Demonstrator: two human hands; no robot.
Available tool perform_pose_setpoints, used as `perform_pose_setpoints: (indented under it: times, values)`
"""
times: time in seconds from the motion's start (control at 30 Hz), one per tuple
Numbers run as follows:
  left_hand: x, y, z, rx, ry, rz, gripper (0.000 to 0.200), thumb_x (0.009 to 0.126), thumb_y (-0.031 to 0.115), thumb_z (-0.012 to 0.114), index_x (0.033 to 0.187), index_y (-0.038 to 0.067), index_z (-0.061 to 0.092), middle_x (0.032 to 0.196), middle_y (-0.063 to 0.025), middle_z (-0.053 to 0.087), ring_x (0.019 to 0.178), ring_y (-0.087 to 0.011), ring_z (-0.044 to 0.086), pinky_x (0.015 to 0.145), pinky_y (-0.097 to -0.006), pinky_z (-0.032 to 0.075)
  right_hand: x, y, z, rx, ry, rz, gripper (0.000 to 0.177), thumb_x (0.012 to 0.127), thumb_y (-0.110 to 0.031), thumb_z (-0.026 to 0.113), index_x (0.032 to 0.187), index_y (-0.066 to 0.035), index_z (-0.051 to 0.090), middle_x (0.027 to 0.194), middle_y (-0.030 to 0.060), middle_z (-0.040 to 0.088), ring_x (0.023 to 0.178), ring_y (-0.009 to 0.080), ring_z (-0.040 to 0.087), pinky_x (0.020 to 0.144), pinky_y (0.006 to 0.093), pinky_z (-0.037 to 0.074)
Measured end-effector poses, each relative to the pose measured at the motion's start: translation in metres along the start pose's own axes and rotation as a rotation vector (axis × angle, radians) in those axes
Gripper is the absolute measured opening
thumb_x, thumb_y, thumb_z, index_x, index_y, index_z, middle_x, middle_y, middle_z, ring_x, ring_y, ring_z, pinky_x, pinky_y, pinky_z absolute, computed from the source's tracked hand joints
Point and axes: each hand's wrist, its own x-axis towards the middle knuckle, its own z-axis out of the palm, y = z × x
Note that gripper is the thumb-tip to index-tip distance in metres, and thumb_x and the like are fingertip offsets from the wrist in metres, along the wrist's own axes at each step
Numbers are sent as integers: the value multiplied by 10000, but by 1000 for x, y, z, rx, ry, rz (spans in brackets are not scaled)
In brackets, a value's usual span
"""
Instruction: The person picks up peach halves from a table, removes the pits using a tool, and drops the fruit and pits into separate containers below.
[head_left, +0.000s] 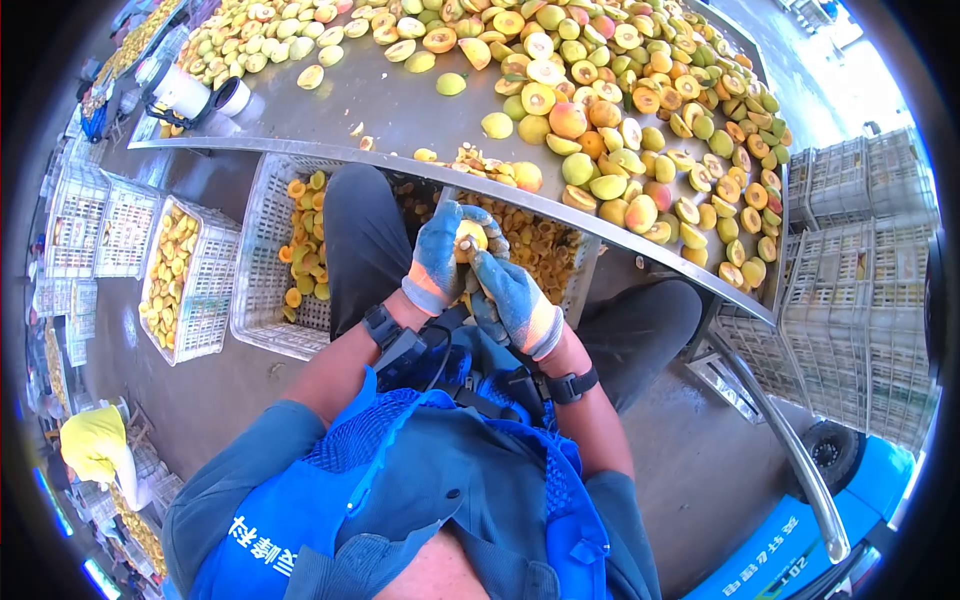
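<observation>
Both hands, in blue and orange work gloves, meet above my lap, just below the table's front edge. My left hand (438, 256) is closed around a yellow peach (470, 236), which shows between its thumb and fingers. My right hand (516, 300) presses close against the same peach from the right, fingers curled; whether it grips a small tool is hidden. In front lies a metal table (400, 120) bearing many halved and whole peaches (600, 110). On its near edge sits a small heap of pits and scraps (485, 160).
Below the table, a crate (262, 250) holds peach halves, beside a container of pits and scraps (555, 262). Another peach-filled crate (205, 290) stands left. Crates (850, 280) are stacked right, near a metal bar (790, 440) and blue vehicle (800, 540). A person in yellow (95, 445) is lower left.
</observation>
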Motion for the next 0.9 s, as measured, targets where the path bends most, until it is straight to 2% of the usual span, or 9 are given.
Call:
perform_pose_setpoints:
  times: [0.07, 0.17, 0.23, 0.3, 0.37, 0.53, 0.63, 0.73, 0.9]
  values:
    - [6, -7, -11, -2, -38, -18, 422, 1032, 448, 465, 958, 63, 621, 858, -139, 654, 774, -256, 663, 725, -387, 580, 3, 4, -3, -43, 7, -3, 446, 1070, -454, 475, 932, -59, 628, 593, -22, 529, 411, 75, 436, 385, 222, 320]
    - [-1, -8, -4, 272, 34, 139, 383, 1032, 411, 487, 950, 61, 616, 846, -124, 647, 775, -239, 659, 713, -363, 574, 8, 6, -1, -89, 4, -9, 453, 1068, -464, 476, 933, -59, 626, 594, -21, 528, 412, 74, 437, 385, 218, 318]
    - [-3, -9, 2, 320, 35, 187, 374, 1033, 401, 500, 944, 56, 612, 830, -120, 644, 755, -233, 658, 694, -355, 569, 12, 10, 1, -135, 13, -21, 453, 1066, -470, 476, 934, -61, 620, 592, -21, 520, 410, 73, 434, 382, 217, 314]
    - [-4, -12, 2, 224, 23, 139, 370, 1034, 400, 510, 945, 55, 612, 818, -121, 644, 731, -232, 653, 675, -349, 565, 4, 8, -2, -43, -56, 18, 455, 1066, -475, 472, 933, -63, 613, 594, -20, 515, 413, 71, 427, 381, 218, 305]
    - [-2, -15, -5, -15, -2, -7, 373, 1035, 409, 518, 952, 59, 615, 809, -126, 648, 703, -234, 645, 658, -346, 560, -4, 4, -2, 44, -103, 52, 452, 1062, -480, 472, 928, -69, 604, 591, -18, 499, 418, 75, 413, 377, 225, 299]
    - [-9, -14, -4, 10, -82, -33, 425, 1037, 472, 505, 961, 70, 621, 824, -121, 653, 728, -234, 646, 673, -361, 558, -2, 11, -8, 327, -255, 103, 447, 1056, -491, 474, 918, -81, 586, 576, -21, 463, 413, 79, 379, 369, 236, 287]
    - [-10, -10, 1, -73, -81, -43, 435, 1035, 484, 513, 974, 69, 626, 838, -119, 661, 734, -241, 651, 688, -365, 566, -8, 8, 0, 73, -91, 46, 431, 1062, -473, 469, 925, -82, 587, 573, -25, 460, 400, 78, 360, 368, 237, 273]
    - [-8, -13, -1, -85, -90, -49, 415, 1028, 457, 546, 993, 55, 641, 859, -121, 673, 752, -247, 667, 714, -369, 579, -5, 9, -7, 97, -138, 20, 421, 1068, -460, 460, 943, -79, 588, 573, -28, 459, 392, 75, 350, 368, 234, 272]
    - [-9, -3, -11, 206, -175, 17, 402, 1021, 414, 575, 1001, 22, 662, 875, -133, 691, 779, -250, 691, 731, -375, 591, -1, 23, -17, 567, -408, 146, 445, 1065, -480, 466, 987, -61, 592, 578, -22, 467, 401, 75, 376, 379, 229, 271]
